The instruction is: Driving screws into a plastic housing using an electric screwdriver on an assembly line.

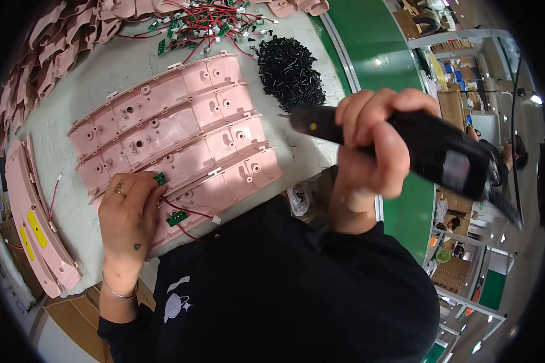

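Note:
My right hand (378, 136) is wrapped round a black electric screwdriver (445, 148), its bit end pointing left, just below a heap of small black screws (289, 72). My left hand (126, 202) bends over a row of pink curved plastic panels (215, 127), fingers pinched at a small green circuit board (160, 178). Beside those fingers, nearer to me, lies a second green circuit board (177, 218) with red and black wires and a white plug. Single dark screws show in the two far panels. My left fingertips partly hide the board they hold.
Wired circuit boards (194, 27) lie tangled at the far side of the pale work surface (91, 78). More pink panels (48, 57) are piled far left; others with yellow stickers (39, 230) stand at the left. A green belt or bench (387, 54) runs along the right.

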A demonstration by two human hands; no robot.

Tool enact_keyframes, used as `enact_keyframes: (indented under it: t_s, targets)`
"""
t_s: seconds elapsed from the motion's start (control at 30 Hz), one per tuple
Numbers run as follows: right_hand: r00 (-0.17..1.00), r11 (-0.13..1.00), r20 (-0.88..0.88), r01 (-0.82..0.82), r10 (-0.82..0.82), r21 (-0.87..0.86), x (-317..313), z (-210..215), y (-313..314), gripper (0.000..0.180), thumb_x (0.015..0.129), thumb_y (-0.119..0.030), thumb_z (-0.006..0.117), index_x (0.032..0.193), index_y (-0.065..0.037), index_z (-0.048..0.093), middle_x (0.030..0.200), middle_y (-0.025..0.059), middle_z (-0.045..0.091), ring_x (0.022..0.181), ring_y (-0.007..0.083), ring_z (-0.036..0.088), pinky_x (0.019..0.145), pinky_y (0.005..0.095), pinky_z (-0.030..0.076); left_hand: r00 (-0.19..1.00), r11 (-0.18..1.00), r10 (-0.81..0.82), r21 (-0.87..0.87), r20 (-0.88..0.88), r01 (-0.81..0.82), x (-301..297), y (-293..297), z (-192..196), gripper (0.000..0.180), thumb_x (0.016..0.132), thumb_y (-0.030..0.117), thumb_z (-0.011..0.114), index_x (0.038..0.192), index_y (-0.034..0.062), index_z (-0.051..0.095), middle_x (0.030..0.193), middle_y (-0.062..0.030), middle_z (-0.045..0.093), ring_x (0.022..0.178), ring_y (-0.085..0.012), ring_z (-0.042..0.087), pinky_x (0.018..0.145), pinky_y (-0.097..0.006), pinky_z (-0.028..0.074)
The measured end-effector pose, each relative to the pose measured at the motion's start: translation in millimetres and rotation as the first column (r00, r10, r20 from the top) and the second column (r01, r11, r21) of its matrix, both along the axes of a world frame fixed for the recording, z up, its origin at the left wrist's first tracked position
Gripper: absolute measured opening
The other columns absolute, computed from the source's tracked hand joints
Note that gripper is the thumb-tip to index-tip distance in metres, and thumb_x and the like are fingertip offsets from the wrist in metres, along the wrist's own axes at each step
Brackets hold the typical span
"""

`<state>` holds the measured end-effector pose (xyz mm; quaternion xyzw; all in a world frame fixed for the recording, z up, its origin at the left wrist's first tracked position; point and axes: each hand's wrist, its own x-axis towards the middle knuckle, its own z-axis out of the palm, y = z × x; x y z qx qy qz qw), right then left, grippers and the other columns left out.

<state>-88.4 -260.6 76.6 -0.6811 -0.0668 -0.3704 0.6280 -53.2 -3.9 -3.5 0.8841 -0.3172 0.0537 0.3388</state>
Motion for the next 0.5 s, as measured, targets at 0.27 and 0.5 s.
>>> enact_keyframes:
  t_s: [0.27, 0.5]
  targets:
    - [0.995, 0.994, -0.071, 0.081, -0.076, 0.07, -3, -27, -46, 0.027, 0.076, -0.009, 0.052, 0.102, -0.003, 0.047, 0.062, 0.0052, 0.042, 0.049, 0.0145, 0.039, 0.054, 0.0325, 0.039, 0.998, 0.997, 0.013, 0.076, 0.064, -0.018, 1, -5, 25, 0.018, 0.069, 0.0, 0.072, 0.086, -0.0006, 0.065, 0.089, -0.0115, 0.065, 0.078, -0.0272, 0.06, 0.068, -0.034, 0.049]
    - [0.998, 0.991, 0.052, -0.028, 0.021, 0.131, -9, -15, -46, 0.028, 0.077, -0.011, 0.049, 0.104, -0.004, 0.049, 0.061, 0.0029, 0.039, 0.05, 0.013, 0.036, 0.054, 0.0303, 0.035, 0.99, 0.987, -0.141, -0.084, -0.012, 0.139, 12, -27, 35, 0.016, 0.07, 0.001, 0.071, 0.085, 0.0008, 0.065, 0.087, -0.0106, 0.064, 0.078, -0.0285, 0.059, 0.068, -0.035, 0.048]
